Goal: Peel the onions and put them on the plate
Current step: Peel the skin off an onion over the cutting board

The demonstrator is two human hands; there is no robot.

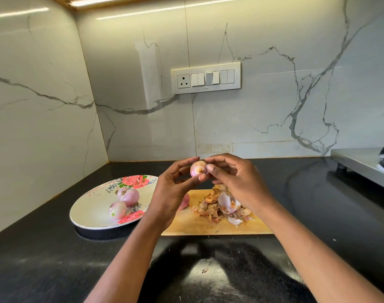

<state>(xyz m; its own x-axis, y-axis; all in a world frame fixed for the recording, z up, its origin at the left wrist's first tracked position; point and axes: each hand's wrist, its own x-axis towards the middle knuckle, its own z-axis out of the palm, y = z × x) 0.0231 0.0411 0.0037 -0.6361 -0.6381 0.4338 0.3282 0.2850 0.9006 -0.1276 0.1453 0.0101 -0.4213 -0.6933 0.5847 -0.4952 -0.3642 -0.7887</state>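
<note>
Above the cutting board (208, 226), our left hand (171, 191) pinches the onion (198, 168); our right hand (234, 178) should pinch skin gently, peeling downward.

no readable text, tiny switch panel (206, 78) mark illegible

- Bright, even light comes from a strip lamp (94, 1) under the cabinet at the top edge.
- Its glare streaks across the glossy marble wall (274, 51).
- The black countertop (55, 259) shows hazy reflections and a dark shadow near the bottom.
- Wide-angle distortion bends the wall lines at the edges.
- Focus is slightly soft overall.
</note>
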